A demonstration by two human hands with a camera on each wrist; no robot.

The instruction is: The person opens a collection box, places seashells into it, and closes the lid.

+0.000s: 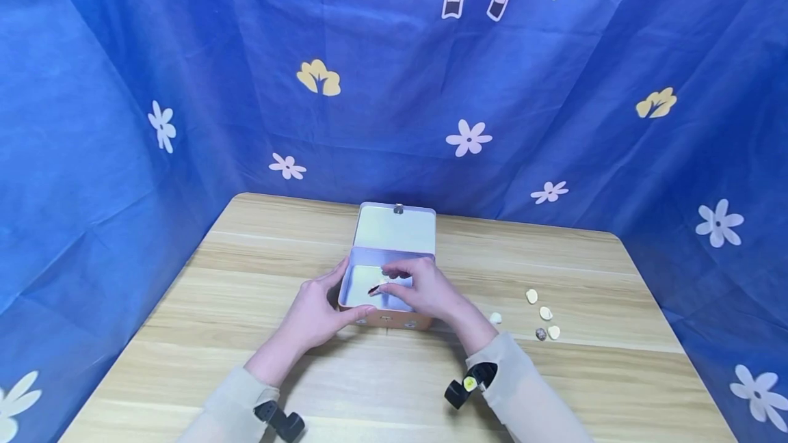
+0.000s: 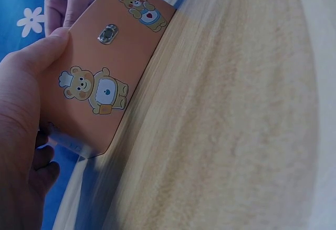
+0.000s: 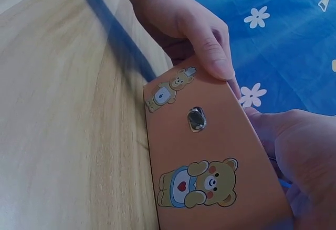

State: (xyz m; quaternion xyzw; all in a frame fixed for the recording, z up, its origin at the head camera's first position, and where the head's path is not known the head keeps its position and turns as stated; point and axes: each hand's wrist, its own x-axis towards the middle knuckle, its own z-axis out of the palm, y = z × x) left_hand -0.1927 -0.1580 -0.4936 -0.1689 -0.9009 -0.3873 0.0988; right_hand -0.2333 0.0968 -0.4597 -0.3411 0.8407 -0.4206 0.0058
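Observation:
An orange metal box (image 1: pixel 386 320) with bear pictures and a small front clasp (image 2: pixel 108 34) stands on the table, its pale lid (image 1: pixel 395 227) raised at the back. My left hand (image 1: pixel 317 311) holds the box's left front corner, thumb over the front rim and fingers along the side. The right hand (image 1: pixel 425 287) reaches inside over the white floor of the box. At its thumb and fingertips it pinches a small dark-and-white piece (image 1: pixel 373 290), whose kind I cannot tell. In the right wrist view, the box wall partly hides those fingertips.
Right of the box, several small pale shell-like pieces (image 1: pixel 546 313) and a dark round one (image 1: pixel 541 334) lie on the wooden table (image 1: pixel 246 361). A white piece (image 1: pixel 495 318) sits close to the right forearm. Blue patterned cloth (image 1: pixel 394 108) hangs behind and at both sides.

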